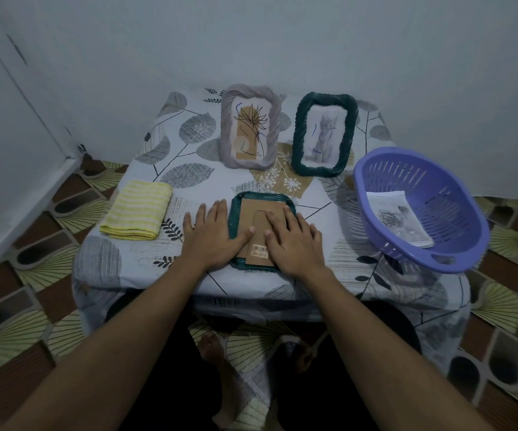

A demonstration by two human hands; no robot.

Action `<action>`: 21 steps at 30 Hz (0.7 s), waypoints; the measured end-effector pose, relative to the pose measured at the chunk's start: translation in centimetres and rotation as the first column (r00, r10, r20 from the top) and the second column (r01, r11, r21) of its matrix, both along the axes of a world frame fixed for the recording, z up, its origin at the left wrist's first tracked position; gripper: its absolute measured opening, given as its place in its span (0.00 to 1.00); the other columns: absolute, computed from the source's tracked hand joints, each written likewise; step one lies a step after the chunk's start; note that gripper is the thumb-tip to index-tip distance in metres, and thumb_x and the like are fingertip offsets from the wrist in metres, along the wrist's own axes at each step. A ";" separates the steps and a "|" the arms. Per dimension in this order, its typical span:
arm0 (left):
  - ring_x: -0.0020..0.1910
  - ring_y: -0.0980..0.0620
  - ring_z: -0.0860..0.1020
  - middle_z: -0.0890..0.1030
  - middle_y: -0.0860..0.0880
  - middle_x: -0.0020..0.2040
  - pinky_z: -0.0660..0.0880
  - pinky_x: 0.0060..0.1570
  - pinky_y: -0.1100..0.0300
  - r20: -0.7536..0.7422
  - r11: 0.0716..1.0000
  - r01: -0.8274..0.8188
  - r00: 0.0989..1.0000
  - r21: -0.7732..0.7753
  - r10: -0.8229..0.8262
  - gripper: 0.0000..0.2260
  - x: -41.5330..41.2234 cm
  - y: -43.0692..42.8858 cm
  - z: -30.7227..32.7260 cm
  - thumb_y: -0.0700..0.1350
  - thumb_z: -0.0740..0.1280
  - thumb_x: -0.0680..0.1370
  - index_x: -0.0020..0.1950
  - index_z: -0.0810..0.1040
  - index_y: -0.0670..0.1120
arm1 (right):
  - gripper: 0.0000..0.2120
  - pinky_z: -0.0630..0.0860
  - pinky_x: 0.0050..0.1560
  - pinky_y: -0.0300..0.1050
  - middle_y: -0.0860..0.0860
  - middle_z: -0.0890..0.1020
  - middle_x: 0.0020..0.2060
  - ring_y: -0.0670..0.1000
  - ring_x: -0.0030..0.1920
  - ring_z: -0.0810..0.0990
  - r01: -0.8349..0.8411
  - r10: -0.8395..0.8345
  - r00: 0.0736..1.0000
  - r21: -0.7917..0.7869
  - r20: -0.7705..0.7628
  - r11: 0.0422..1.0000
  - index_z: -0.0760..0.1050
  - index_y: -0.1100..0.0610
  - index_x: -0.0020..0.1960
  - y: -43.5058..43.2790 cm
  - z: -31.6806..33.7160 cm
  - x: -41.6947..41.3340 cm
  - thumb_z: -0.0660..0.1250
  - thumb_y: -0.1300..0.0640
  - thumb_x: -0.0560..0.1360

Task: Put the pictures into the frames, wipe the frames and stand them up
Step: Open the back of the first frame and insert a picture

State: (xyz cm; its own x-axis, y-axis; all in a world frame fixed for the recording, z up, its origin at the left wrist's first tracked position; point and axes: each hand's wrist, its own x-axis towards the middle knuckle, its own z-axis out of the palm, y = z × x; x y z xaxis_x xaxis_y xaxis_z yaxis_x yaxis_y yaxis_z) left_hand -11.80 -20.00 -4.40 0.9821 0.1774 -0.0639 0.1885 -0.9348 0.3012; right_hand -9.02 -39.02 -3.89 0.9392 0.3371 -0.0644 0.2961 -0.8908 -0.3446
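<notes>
Pressing down on the face-down frame (234, 213), both hands lie flat; we enter them first.

- Left hand (212, 234): palm down, fingers straight and slightly spread. It rests on the table (189, 169) and the frame's left rim, with the thumb reaching onto the cardboard back (257, 209).
- Right hand (292, 241): palm down, fingers straight and apart. It covers the right half of the cardboard back, beside the barcode sticker (260, 247). Neither hand grips anything.
- Face-down frame: dark green, at the middle of the table's front edge.
- Grey frame (249, 129): stands upright toward the back edge and holds a plant picture.
- Dark green frame (324, 135): stands just right of the grey one and holds a cat picture.
- Yellow cloth (138, 214): folded at the left edge, near the left hand but apart from it.
- Purple basket (450, 194): at the right edge, its rim past the front right corner, with a rose picture (400, 217) inside.
- Room: we see bare tablecloth between the face-down frame and the standing pair, and between the right hand and the basket.
</notes>
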 end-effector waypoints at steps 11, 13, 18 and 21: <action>0.80 0.45 0.49 0.53 0.50 0.82 0.44 0.76 0.40 0.041 0.997 -0.011 0.999 0.072 0.008 0.45 -0.1 0.0 -0.3 0.78 0.44 0.72 0.81 0.54 0.52 | 0.25 0.42 0.76 0.58 0.47 0.47 0.81 0.54 0.80 0.45 -0.014 0.015 0.997 0.013 -0.081 1.000 0.50 0.38 0.80 -0.2 0.3 0.4 0.47 0.40 0.83; 0.80 0.45 0.49 0.53 0.50 0.82 0.44 0.76 0.40 0.042 0.997 -0.011 0.999 0.077 0.008 0.44 -0.1 0.0 -0.3 0.77 0.45 0.73 0.81 0.54 0.52 | 0.25 0.41 0.76 0.58 0.46 0.47 0.81 0.53 0.80 0.45 -0.018 0.025 0.992 0.057 -0.126 0.998 0.52 0.37 0.79 -0.4 0.7 0.7 0.51 0.40 0.83; 0.80 0.44 0.50 0.54 0.50 0.82 0.46 0.76 0.39 0.055 0.998 -0.018 0.998 0.065 0.014 0.44 -0.1 0.0 -0.4 0.78 0.46 0.72 0.81 0.55 0.52 | 0.31 0.50 0.77 0.61 0.50 0.54 0.81 0.54 0.79 0.55 0.022 0.041 0.984 0.345 -0.175 0.938 0.54 0.42 0.79 -1.8 1.9 0.9 0.62 0.48 0.80; 0.80 0.44 0.51 0.55 0.50 0.81 0.46 0.76 0.38 0.058 0.998 -0.017 0.998 0.069 0.013 0.45 0.0 0.1 -0.5 0.79 0.44 0.71 0.80 0.55 0.52 | 0.33 0.60 0.73 0.64 0.50 0.66 0.76 0.55 0.75 0.64 0.059 0.003 0.987 0.380 -0.159 0.923 0.58 0.47 0.78 -2.8 2.2 0.8 0.64 0.45 0.75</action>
